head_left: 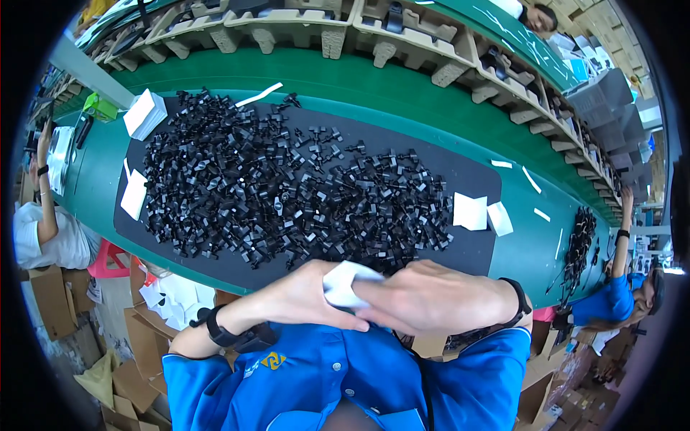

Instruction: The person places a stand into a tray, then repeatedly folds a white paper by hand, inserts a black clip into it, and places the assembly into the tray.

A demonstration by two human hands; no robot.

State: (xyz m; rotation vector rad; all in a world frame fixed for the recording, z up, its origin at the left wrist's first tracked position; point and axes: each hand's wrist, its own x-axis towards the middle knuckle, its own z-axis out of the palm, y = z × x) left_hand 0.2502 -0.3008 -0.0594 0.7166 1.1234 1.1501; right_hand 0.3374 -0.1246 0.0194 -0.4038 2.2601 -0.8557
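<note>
From the head view, both hands are bunched together right at the near edge of the counter (374, 86), around 6 o'clock in the picture: the left hand (302, 294) and the right hand (431, 294) are pressed in on a small white bag (345, 281), fingers curled around it, pinching it between them. Just past the hands at 12 o'clock sits the big heap of small black plastic parts (287, 194) spread over a dark mat (474, 251). My guess on what could go sideways: the bag is held right over the counter's lip, so if the pinch loosens, it or anything in it likely drops to the floor among the cardboard boxes (136, 345) at 7 o'clock. A sleeve dragging through the heap could also sweep parts off the edge. As for packaging stuff: a stack of white slips (145, 113) at 10 o'clock, another white slip (134, 194) lower down at 9, two flat white bags (483, 214) at 3 o'clock on the mat, thin white strips (532, 179) scattered on the green belt, a lime-green little box (99, 106) far at 10, and grey moulded pulp trays (402, 36) lined up along 12 o'clock. Can't make out any signs.
</note>
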